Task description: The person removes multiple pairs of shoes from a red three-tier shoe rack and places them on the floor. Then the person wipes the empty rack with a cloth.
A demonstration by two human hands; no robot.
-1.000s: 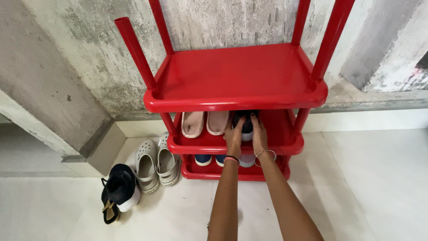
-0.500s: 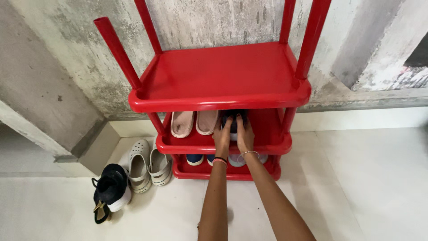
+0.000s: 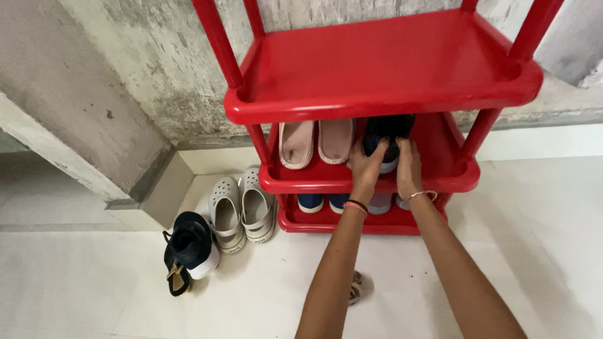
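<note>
Where the red shoe rack (image 3: 383,94) is seen from the head camera, a pair of dark shoes (image 3: 388,135) is found on its middle shelf, right of the pink slippers (image 3: 317,141). The pair is clasped between the left hand (image 3: 365,168) and the right hand (image 3: 408,166), fingers curled against the heels and sides. The shoes are judged light, soft-sided and stiff at the sole, so the heels are best gripped. Grey clogs (image 3: 242,210) and a black sneaker (image 3: 188,248) are left of the rack, on the floor.
</note>
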